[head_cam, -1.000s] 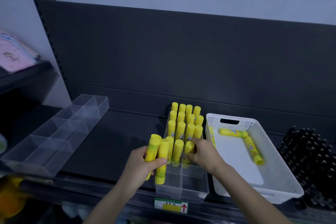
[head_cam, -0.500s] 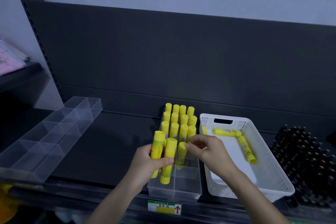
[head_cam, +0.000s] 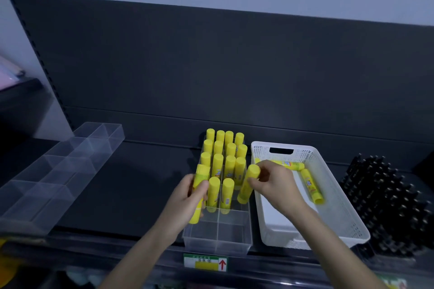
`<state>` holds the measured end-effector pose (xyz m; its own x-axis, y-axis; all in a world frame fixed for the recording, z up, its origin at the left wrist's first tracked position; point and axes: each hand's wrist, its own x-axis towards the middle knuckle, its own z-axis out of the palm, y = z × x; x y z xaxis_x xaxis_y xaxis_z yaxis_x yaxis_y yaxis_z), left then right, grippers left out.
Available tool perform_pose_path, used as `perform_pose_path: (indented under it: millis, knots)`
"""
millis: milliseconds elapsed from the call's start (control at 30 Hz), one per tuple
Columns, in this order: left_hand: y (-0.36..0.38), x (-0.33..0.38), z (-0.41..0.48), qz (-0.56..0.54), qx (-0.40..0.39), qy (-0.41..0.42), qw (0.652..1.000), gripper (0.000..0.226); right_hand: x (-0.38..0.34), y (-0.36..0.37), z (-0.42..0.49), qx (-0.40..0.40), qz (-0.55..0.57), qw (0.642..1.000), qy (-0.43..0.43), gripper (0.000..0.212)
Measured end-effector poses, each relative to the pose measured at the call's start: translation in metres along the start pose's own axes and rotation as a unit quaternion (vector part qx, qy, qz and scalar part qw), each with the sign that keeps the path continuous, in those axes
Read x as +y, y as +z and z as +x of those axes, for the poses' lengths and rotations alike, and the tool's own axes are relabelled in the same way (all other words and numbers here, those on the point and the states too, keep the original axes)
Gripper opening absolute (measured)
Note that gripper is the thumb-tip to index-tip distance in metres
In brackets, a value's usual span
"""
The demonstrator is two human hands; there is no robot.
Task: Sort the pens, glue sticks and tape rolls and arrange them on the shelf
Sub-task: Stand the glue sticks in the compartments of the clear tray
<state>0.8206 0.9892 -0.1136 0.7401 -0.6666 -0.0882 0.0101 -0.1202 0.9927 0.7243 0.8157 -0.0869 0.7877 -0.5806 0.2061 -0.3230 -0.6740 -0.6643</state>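
The fingers (head_cam: 264, 168) of the right hand (head_cam: 274, 185) pinch a tilted glue stick (head_cam: 245, 191) at the right edge of the clear box (head_cam: 218, 239) on the shelf (head_cam: 117, 195). The left hand (head_cam: 187, 197) grasps another stick (head_cam: 201, 175), and its middle is hidden. Upright sticks (head_cam: 223, 155) fill the back of the box. Two more sticks (head_cam: 311, 185) lie in the white basket (head_cam: 340, 213), one partly behind the right hand. The dark things (head_cam: 387, 195) at the far right are unclear.

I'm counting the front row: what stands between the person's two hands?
Head view: two upright glue sticks in the clear organiser stand between the left hand, gripping a held stick, and the right hand, pinching a tilted stick.
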Motion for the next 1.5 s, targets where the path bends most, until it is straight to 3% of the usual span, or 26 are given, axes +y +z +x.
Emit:
perform_pose_path:
  millis: [100,267,767,867,967,1033,1133,1233,1333,1433,1500]
  knots:
    - [-0.005,-0.007,-0.003,-0.009,0.012,-0.015,1.0,0.012,0.008,0.015,0.003,-0.04,-0.077,0.996,0.002,0.016]
    - [-0.012,-0.016,-0.008,0.009,0.027,0.029,0.999,0.009,0.012,0.032,0.003,-0.074,-0.167,0.983,-0.007,0.029]
    - [-0.016,-0.016,-0.005,0.016,0.081,0.089,0.993,0.006,0.012,0.028,0.001,-0.087,-0.167,0.982,-0.01,0.036]
    - [-0.021,-0.013,-0.006,-0.013,0.084,0.094,0.992,0.007,0.005,0.017,-0.004,-0.029,-0.152,0.988,-0.025,0.03]
    - [-0.022,-0.009,-0.007,-0.048,0.065,0.087,0.993,0.009,-0.01,0.016,-0.022,0.017,-0.052,0.996,-0.074,0.014]
    - [-0.023,-0.009,-0.007,-0.065,0.055,0.08,0.993,0.021,-0.022,0.025,-0.036,-0.047,0.05,0.995,-0.07,0.008]
    - [-0.029,-0.012,-0.007,-0.063,0.034,0.072,0.995,0.029,-0.022,0.038,-0.04,-0.113,0.169,0.979,-0.009,0.013]
    - [-0.031,-0.018,-0.011,-0.066,-0.006,0.059,0.996,0.027,-0.021,0.04,-0.04,-0.152,0.337,0.925,0.09,0.016]
    - [-0.032,-0.024,-0.012,0.032,-0.013,0.052,0.998,0.025,-0.024,0.04,-0.04,-0.132,0.394,0.902,0.115,0.017]
    - [-0.037,-0.036,-0.01,0.241,0.009,0.043,0.97,0.035,-0.021,0.038,-0.033,-0.068,0.278,0.955,0.071,0.024]
    - [-0.038,-0.041,-0.011,0.306,-0.024,0.039,0.951,0.044,-0.021,0.042,-0.031,-0.061,0.154,0.986,0.016,0.025]
